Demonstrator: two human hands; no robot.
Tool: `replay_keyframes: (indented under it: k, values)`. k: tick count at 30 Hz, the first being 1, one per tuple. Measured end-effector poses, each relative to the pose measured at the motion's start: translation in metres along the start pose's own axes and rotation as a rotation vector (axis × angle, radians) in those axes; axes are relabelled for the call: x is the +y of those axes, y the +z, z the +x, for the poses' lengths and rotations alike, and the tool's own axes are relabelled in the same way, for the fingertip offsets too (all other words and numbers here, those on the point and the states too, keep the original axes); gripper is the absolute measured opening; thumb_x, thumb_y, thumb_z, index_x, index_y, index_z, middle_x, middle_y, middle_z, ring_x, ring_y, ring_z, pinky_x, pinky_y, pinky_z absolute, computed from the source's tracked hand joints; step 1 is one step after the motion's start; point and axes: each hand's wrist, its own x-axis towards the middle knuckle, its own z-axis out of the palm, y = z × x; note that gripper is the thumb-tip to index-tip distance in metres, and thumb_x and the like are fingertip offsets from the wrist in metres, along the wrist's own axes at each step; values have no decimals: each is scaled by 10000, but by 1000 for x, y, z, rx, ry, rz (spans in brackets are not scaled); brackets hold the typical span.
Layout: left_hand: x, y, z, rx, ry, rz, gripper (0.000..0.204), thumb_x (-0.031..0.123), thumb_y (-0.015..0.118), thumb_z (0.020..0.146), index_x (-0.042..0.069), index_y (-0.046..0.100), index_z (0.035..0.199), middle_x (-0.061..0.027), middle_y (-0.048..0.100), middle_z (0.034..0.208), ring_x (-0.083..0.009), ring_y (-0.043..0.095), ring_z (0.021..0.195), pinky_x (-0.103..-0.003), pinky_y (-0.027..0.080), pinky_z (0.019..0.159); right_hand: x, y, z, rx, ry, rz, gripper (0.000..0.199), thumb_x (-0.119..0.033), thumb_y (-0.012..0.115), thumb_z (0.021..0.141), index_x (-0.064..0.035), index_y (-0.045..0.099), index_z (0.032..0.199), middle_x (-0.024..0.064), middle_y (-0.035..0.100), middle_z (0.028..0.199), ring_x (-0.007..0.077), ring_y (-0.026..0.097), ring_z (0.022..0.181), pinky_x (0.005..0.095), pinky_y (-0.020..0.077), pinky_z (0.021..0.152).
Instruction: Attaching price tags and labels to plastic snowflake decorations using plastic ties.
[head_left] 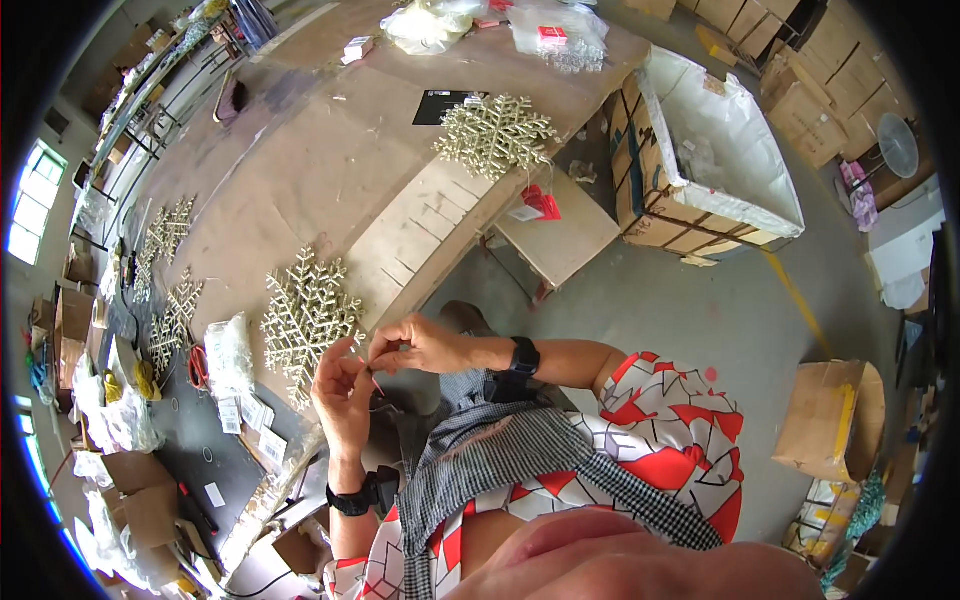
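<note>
Two bare hands work close together beside a gold snowflake at a table edge.
The left hand and right hand nearly meet, fingers bent and fingertips drawn in; whatever they pinch is too small to tell. The snowflake lies on the brown table, just beyond the left hand. Red-handled scissors lie to its left, near a clear plastic bag.
</note>
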Motion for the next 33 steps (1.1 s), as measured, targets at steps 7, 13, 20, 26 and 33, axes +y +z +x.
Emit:
replay_keyframes:
  k: [7,13,20,26,33]
  values:
    - [2,-5,0,31,-52,-36,419,-117,524,778,18,535,1175,28,554,726,-27,496,633,-171,401,582,7,10,6,96,-102,-100,118,-102,658,844,15,640,849,38,638,707,75,579,634,229,476,571]
    - [3,-9,-7,53,-51,-64,414,-114,513,776,21,543,1166,28,551,726,-22,498,653,-163,398,590,12,20,7,103,-83,-3,136,-127,661,851,0,624,822,29,629,702,67,578,637,222,477,568]
    - [26,-18,-15,131,57,-94,310,-66,548,787,-5,570,1090,20,561,790,-33,504,664,-174,414,606,27,19,10,63,176,284,393,-389,533,929,-16,618,840,56,641,741,95,583,551,215,446,497]
    - [35,-13,-23,-23,135,-45,328,-81,572,774,-16,561,1095,-13,582,826,-70,529,731,-208,428,680,24,33,31,-61,330,669,451,-485,459,932,-56,598,915,55,631,783,126,585,598,251,468,537]
    - [30,-8,-21,-216,376,377,310,-53,606,685,45,635,978,-75,569,729,-206,571,677,-305,472,654,34,23,63,-138,242,364,342,-360,542,922,-27,613,951,49,622,738,98,580,650,227,470,566]
